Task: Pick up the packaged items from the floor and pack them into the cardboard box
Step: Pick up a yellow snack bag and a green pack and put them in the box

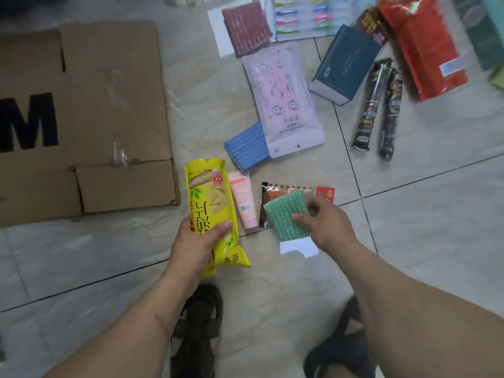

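Observation:
My left hand (200,242) grips a tall yellow chip packet (211,205) around its lower half, just above the floor. My right hand (324,222) pinches a green scouring pad packet (283,214) by its right edge; the pad lies partly over a dark snack packet (272,190). A pink tube (243,203) lies between the two hands on the tiles. The flattened cardboard box (109,110) lies at the left with a large black letter on it.
Further out on the tile floor (409,241) lie a blue pad packet (246,148), a pink pouch (281,96), a red pad packet (245,27), toothbrushes (302,17), a dark blue box (342,64), two dark stick packs (379,105) and a red bag (425,45). My sandalled feet are below.

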